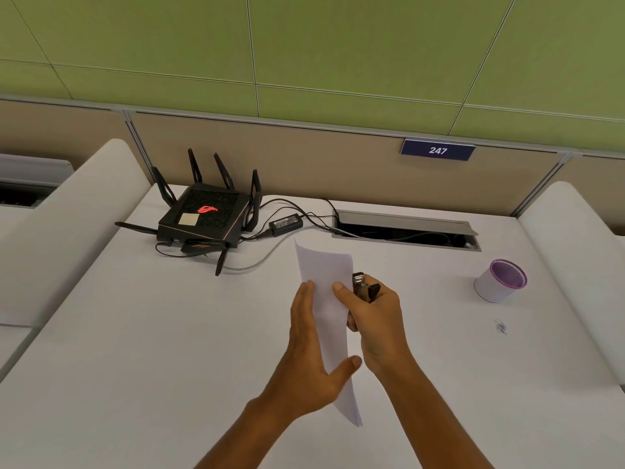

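Observation:
A white sheet of paper (329, 286) is held up on edge above the white desk (169, 333), seen nearly side-on. My left hand (313, 353) supports it from the left with straight fingers along the sheet and the thumb under its lower part. My right hand (375, 319) grips a black and metal stapler (363, 286) whose front end pokes out above the fist, and its thumb presses the right side of the paper.
A black router (206, 214) with several antennas, a power brick (285, 225) and cables sit at the back left. An open cable tray (406, 230) is set in the desk at the back. A white and purple cup (502, 280) stands at the right. Ink marks (500, 327) stain the desk.

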Motion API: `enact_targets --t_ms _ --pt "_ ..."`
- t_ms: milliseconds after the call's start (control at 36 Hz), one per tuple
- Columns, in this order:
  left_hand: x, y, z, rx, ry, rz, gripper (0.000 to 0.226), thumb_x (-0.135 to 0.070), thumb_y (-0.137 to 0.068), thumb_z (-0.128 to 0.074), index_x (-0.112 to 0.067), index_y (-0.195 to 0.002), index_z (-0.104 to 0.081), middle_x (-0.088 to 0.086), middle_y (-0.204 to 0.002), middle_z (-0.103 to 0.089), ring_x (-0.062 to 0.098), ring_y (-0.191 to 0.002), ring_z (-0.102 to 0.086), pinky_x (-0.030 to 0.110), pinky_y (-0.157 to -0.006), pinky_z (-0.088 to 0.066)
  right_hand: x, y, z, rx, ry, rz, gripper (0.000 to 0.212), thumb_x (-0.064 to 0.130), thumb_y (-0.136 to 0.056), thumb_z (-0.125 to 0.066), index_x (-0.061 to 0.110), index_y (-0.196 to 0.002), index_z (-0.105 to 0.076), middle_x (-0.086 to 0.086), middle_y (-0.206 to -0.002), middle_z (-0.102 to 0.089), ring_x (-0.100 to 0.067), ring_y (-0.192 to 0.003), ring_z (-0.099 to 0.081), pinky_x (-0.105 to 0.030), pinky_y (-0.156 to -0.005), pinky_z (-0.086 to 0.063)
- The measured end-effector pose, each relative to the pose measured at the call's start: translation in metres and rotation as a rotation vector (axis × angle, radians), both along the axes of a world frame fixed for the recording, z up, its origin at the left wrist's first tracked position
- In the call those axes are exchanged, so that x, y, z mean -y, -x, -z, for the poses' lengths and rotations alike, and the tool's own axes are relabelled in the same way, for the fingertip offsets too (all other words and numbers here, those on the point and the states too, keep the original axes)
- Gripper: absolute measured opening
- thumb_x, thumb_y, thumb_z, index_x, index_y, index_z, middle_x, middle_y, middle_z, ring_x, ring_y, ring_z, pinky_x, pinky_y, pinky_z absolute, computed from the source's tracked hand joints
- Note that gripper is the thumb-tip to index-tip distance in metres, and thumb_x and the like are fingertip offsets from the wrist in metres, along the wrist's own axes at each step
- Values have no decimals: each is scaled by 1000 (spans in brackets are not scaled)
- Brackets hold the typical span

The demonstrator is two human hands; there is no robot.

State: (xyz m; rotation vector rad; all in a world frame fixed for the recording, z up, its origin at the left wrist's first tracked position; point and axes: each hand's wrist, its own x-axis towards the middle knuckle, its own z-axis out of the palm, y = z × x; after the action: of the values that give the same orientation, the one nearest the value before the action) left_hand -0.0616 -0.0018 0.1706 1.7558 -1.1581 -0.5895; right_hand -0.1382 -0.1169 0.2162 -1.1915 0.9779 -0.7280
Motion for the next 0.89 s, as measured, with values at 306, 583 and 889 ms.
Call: enact_targets --t_ms 306,583,889 --pt "12 4 -4 -209 -24 -19 93 -21 -94 -81 -30 -156 -12 -15 -167 -16 18 -156 -33 50 -125 -41 -9 -10 -2 -47 20 -67 45 56 -75 -80 30 -110 -73 5 -108 -79 -23 -93 -76 -28 -73 -64" --pt "15 -12 1 -382 43 -156 70 -17 -97 -67 -22 -157 -31 -2 -155 -51 22 -130 -66 47 -97 -65 -1 0 -6 -17 22 -307 40 53 -77 -87 28 -108 -80 21 -122 -76 2 -81 -73 -19 -61 -54" --pt "16 -60 26 -535 -48 -212 70 0 -96 -68 -68 -112 -56 -23 -106 -73 0 -104 -74 26 -68 -66 40 29 42 -155 30 162 29 27 -84 -89 34 -107 -72 16 -94 -70 -9 -75 -61 -19 -58 -52"
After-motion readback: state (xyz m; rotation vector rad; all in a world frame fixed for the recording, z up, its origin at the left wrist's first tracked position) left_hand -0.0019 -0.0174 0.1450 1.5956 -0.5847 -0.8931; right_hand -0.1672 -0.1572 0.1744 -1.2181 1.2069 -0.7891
